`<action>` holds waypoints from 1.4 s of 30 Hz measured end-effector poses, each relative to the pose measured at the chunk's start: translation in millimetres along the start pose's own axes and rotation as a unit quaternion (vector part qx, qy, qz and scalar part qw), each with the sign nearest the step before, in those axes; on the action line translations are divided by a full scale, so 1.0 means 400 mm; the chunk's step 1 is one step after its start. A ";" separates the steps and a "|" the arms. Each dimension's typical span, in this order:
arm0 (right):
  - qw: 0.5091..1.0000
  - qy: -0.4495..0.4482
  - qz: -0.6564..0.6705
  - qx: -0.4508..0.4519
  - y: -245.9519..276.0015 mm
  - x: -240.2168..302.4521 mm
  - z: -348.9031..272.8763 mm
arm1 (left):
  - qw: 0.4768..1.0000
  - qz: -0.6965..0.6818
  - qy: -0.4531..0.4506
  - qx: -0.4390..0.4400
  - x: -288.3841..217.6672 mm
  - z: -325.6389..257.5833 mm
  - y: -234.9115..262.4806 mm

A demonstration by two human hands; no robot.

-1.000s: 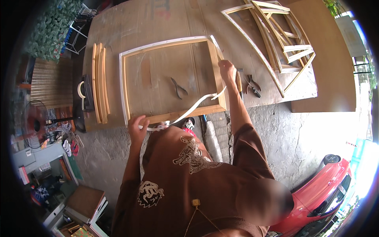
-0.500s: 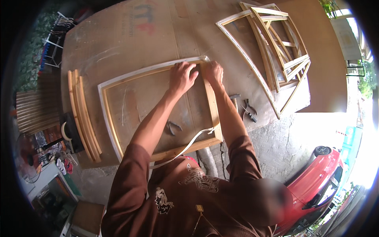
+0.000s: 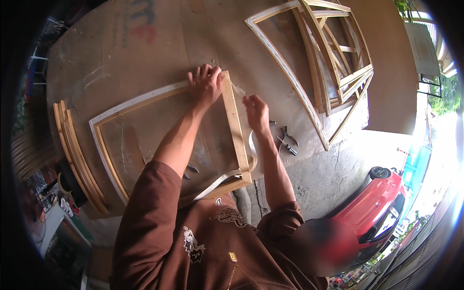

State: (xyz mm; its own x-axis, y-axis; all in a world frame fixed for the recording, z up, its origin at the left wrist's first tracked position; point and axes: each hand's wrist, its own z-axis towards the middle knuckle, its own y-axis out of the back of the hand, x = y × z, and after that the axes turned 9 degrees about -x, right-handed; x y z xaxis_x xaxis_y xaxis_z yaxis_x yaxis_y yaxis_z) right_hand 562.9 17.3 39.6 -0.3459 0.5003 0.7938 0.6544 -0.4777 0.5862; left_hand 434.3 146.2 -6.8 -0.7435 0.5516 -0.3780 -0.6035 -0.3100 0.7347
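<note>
While the left hand [image 3: 208,88] touches the frame [image 3: 235,126], tabletop [image 3: 166,58] spreads beyond its edge.

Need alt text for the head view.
A person's left hand is at the far right corner of a wooden frame on a brown table, the right hand outside its right side. A white strip loops near the closest right corner; more frames and pliers lie rightward.

Head-worn fisheye — steeply downward, near above the tabletop [image 3: 159,53]
</note>
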 end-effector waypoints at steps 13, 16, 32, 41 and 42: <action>0.977 -0.072 0.199 0.020 0.223 -0.017 -0.181 | 0.999 0.027 -0.003 0.023 0.009 0.000 -0.036; 0.975 -0.107 0.191 0.047 0.303 -0.031 -0.273 | 0.998 0.038 0.006 0.045 0.017 0.007 -0.032; 0.965 0.120 -0.062 0.226 0.414 0.058 -0.470 | 0.960 0.038 0.270 -0.066 0.018 -0.759 0.757; 0.820 0.441 0.041 0.362 -0.136 0.079 -0.792 | 0.833 -0.086 0.526 -0.151 0.411 -0.888 0.975; 0.804 0.441 0.000 0.399 -0.175 0.102 -0.836 | 0.839 -0.095 0.520 -0.132 0.467 -0.915 0.969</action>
State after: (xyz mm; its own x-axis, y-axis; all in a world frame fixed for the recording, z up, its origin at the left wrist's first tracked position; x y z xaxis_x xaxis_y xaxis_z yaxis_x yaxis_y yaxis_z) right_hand 278.2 -170.3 84.9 -0.4576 -0.3755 0.8060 0.7553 0.3142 0.5752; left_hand -43.7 -154.3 1.2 -0.3933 -0.3206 -0.8617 -0.6796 -0.5298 0.5073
